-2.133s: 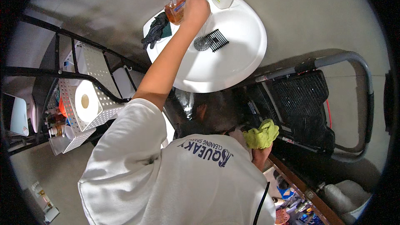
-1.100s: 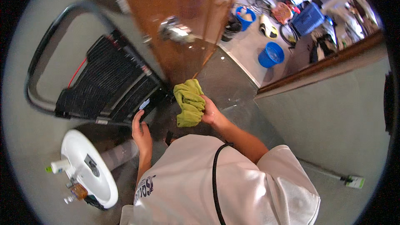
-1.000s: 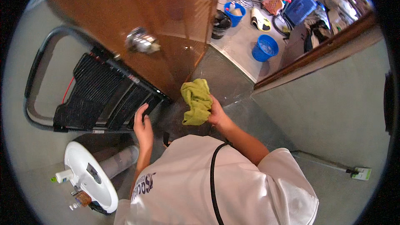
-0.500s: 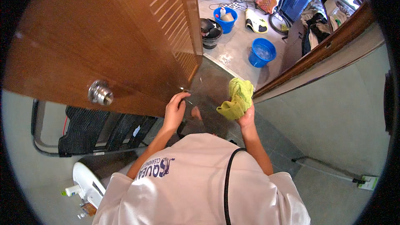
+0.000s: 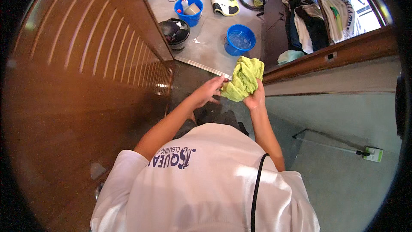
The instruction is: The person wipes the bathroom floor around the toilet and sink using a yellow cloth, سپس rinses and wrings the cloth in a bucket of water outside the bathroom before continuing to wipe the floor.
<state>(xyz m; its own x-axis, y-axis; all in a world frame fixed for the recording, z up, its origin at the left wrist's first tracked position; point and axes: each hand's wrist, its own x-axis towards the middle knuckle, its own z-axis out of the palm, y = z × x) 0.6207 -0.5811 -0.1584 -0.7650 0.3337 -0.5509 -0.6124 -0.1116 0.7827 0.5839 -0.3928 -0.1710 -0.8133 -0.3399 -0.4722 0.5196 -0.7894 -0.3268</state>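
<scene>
A crumpled yellow-green cloth [image 5: 244, 78] is held up in my right hand [image 5: 256, 98], which is closed around its lower right side. My left hand [image 5: 206, 92] is at the cloth's left edge, fingers stretched out and apart. Whether its fingertips touch the cloth I cannot tell. Part of my right hand's fingers is hidden behind the fabric.
A brown louvred door [image 5: 98, 86] stands at my left, and a wooden frame [image 5: 330, 60] runs along the right. Beyond the threshold [image 5: 201, 67] are a blue bucket of water [image 5: 240, 41], another blue bucket [image 5: 189, 13] with supplies, and a black bin [image 5: 175, 34]. A long-handled tool [image 5: 330, 146] lies at right.
My left hand has moved from beside the door to the cloth's edge. The cloth looks more spread out in my right hand. My view has turned, bringing the louvres closer at left.
</scene>
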